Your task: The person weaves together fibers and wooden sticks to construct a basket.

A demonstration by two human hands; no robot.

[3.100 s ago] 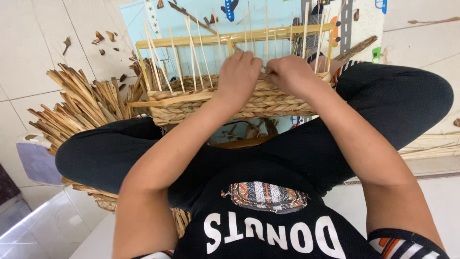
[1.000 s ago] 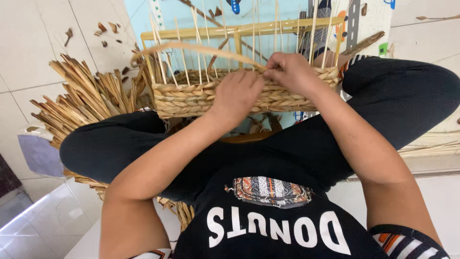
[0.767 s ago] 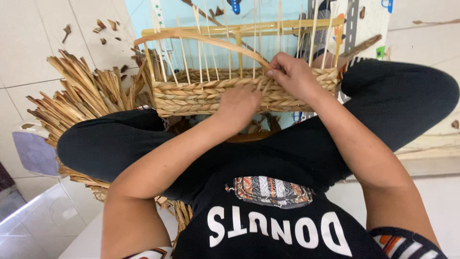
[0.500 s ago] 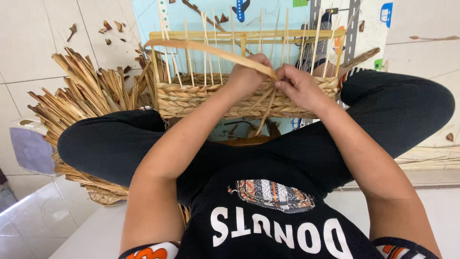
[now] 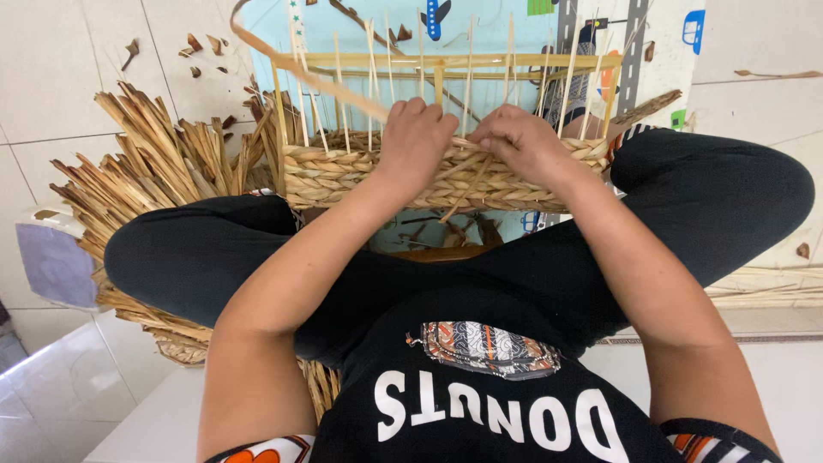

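A half-woven straw basket sits on my crossed legs, its braided wall low and thin upright stakes rising to a wooden frame. My left hand grips a long flat straw strand that arcs up and away to the left. My right hand presses on the top edge of the braided wall beside it, fingers pinching the weave. Both hands sit close together at the basket's near wall.
A heap of dried straw strips lies on the tiled floor at my left. A light blue play mat with printed vehicles lies behind the basket. More thin reeds lie at the right. Straw scraps dot the tiles.
The long strand has swung from arching over the frame to trailing up to the left. My left hand moved up from the basket wall to the top edge, beside my right hand.
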